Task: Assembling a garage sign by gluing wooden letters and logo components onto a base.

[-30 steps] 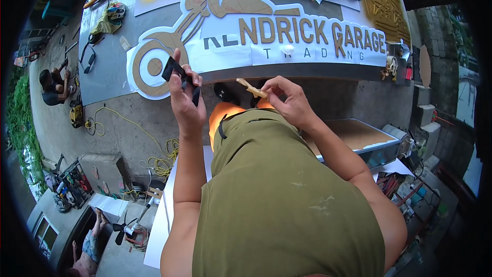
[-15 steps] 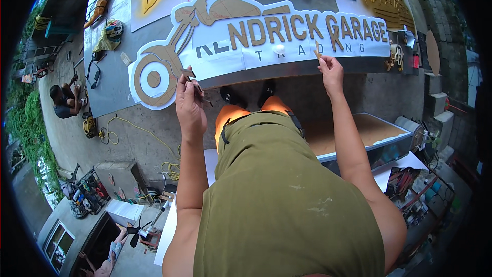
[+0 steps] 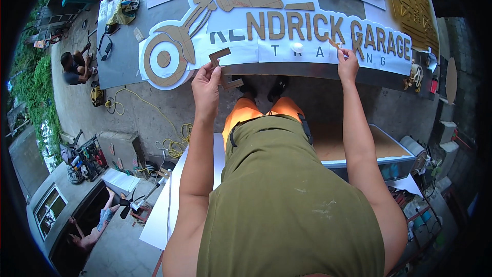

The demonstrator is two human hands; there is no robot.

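Observation:
My left hand (image 3: 206, 92) pinches a brown, flat, angular letter cutout (image 3: 220, 55) between thumb and fingers, above the near edge of the white sign board (image 3: 230, 57). My right hand (image 3: 348, 66) pinches a small, thin, tan sliver (image 3: 334, 43) over the sign's lower lettering; its exact kind is unclear. Brown letter cutouts (image 3: 277, 24) sit along the sign, and one loose letter cutout (image 3: 357, 46) lies crooked below that row. At the left of the board is a brown motorcycle-shaped cutout (image 3: 181, 41). A small white rounded thing (image 3: 296, 47) rests between my hands.
The sign lies on a dark grey table (image 3: 123, 66). Gold-sprayed stencil sheets (image 3: 405, 15) cover its far right. Beside me on the right stands a long box frame (image 3: 379, 161). Yellow cable (image 3: 177, 146) snakes over the floor. A person (image 3: 77, 66) squats at left.
The view has shifted, so the table appears higher and further right. My left hand has turned the letter cutout so its angular outline shows. My right hand still holds the tan sliver.

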